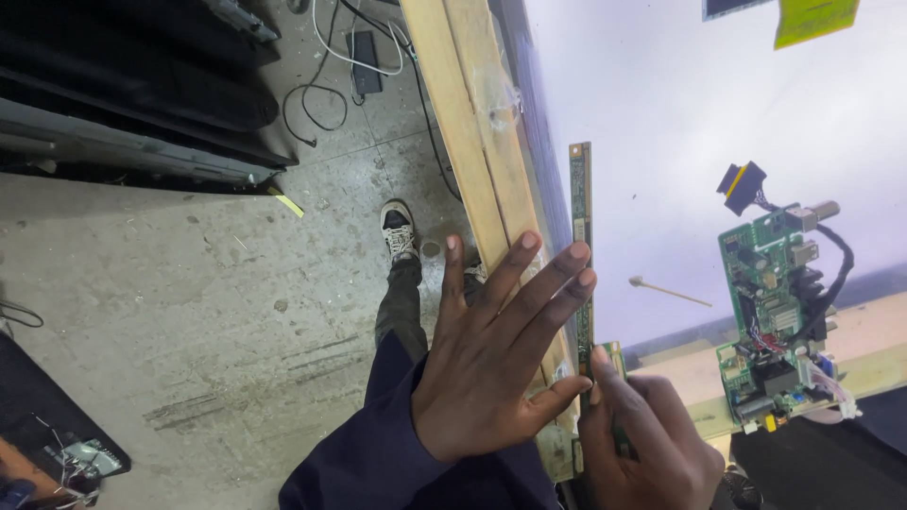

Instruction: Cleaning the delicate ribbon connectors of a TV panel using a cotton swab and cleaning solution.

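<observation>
A long narrow green circuit strip [579, 203] lies along the edge of a white lit panel [680, 123]. My left hand [491, 359] is spread flat with its fingers apart, the fingertips touching the strip near its middle. Lower down, my right hand [642, 444] pinches the strip's near end between thumb and fingers. Both hands sit over a wooden beam [468, 113] that runs beside the panel.
A green main circuit board [775, 321] with cables and connectors rests on the panel at the right. A thin stick [671, 291] lies near it. Below is a concrete floor [189, 302] with my shoe [399, 229], cables [321, 94] and dark casings [132, 104].
</observation>
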